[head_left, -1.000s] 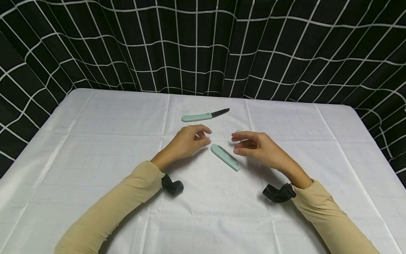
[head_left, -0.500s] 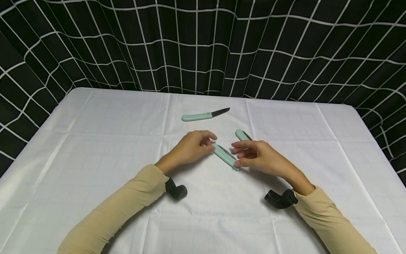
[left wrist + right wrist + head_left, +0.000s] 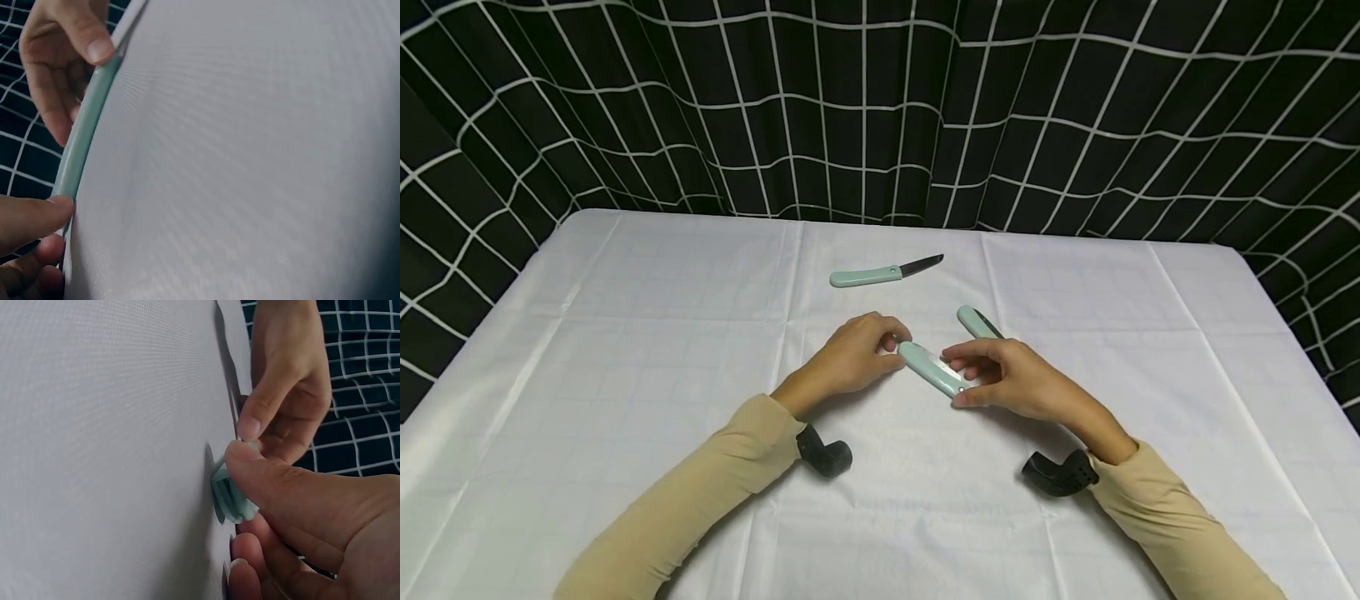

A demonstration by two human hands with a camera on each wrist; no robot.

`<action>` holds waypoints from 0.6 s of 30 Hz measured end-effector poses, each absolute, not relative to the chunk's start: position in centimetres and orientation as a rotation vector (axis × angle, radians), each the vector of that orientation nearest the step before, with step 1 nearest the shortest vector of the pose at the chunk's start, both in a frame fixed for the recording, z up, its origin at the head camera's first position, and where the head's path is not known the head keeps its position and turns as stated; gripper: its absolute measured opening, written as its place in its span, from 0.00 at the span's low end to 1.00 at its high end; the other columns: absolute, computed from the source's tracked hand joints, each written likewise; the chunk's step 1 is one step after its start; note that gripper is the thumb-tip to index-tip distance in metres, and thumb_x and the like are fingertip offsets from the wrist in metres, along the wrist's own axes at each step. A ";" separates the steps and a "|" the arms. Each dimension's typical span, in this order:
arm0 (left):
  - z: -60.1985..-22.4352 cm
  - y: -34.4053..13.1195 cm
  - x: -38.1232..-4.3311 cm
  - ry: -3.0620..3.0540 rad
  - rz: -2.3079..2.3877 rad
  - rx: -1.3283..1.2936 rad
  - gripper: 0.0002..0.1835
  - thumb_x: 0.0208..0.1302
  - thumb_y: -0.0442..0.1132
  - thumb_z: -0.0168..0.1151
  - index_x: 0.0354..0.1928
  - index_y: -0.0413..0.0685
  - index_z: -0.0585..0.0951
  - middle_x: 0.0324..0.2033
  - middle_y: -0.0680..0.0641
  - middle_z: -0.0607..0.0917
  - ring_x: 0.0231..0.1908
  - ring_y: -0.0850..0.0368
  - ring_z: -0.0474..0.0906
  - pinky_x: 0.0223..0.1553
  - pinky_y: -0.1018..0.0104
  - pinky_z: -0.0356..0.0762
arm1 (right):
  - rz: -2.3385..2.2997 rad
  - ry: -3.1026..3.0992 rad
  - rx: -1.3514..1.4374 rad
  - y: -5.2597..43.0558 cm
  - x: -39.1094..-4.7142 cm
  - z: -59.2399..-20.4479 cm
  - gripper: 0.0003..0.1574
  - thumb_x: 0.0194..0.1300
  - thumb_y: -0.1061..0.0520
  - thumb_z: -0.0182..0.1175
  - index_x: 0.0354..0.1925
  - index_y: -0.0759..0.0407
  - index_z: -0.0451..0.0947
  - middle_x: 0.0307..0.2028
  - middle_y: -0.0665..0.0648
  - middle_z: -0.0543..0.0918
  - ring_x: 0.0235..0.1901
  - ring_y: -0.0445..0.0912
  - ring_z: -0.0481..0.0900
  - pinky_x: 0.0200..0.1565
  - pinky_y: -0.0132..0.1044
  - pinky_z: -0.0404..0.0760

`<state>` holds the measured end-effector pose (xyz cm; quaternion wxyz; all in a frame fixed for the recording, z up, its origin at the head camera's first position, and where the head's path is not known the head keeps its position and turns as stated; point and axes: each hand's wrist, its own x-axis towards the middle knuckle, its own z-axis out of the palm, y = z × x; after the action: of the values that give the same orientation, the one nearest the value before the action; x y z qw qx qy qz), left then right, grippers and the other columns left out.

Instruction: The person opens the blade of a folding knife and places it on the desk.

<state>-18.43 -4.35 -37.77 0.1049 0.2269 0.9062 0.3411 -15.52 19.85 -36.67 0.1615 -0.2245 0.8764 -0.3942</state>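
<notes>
A folding knife (image 3: 927, 367) with a mint-green handle lies slantwise between my hands, its blade folded into the handle. My left hand (image 3: 863, 354) pinches the rounded far-left end with thumb and fingers. At the pivot end, my right hand (image 3: 1011, 379) holds the knife, with the thumb on the near side and the fingers on the far side. In the left wrist view the handle (image 3: 87, 131) spans from one thumb to the other. The right wrist view shows the slotted end of the knife (image 3: 228, 494) under the right thumb, tilted and close to the cloth.
A second mint folding knife (image 3: 976, 322) lies just behind my right hand, partly hidden by it. Farther back is a third one (image 3: 867, 277) with its dark blade unfolded to the right. White cloth (image 3: 662, 358) covers the table; a black grid-patterned curtain (image 3: 880, 108) hangs behind.
Both hands have come nearer and closed in on the front knife, taking hold of its two ends. The knife has tilted a little, and the second knife behind the right hand has come into sight.
</notes>
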 end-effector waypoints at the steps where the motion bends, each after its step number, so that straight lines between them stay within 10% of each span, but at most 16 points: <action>1: -37.8 -4.3 -18.4 2.668 1.022 0.664 0.13 0.61 0.34 0.67 0.48 0.45 0.84 0.35 0.49 0.81 0.38 0.57 0.73 0.42 0.67 0.68 | -1.115 2.509 -0.638 19.9 -15.5 -36.7 0.35 0.54 0.59 0.75 0.58 0.68 0.77 0.48 0.60 0.85 0.41 0.44 0.79 0.43 0.27 0.78; 18: -37.8 -4.8 -18.5 2.583 1.142 0.663 0.10 0.64 0.36 0.65 0.46 0.44 0.84 0.32 0.50 0.83 0.31 0.61 0.72 0.37 0.71 0.68 | -1.087 2.560 -0.635 20.1 -15.6 -36.7 0.21 0.61 0.63 0.68 0.53 0.65 0.81 0.39 0.58 0.86 0.37 0.44 0.81 0.38 0.30 0.79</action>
<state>-18.50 -4.82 -37.76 0.1199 0.2269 0.8839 0.3910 -15.61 20.10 -36.68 0.1441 -0.2203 0.8880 -0.3770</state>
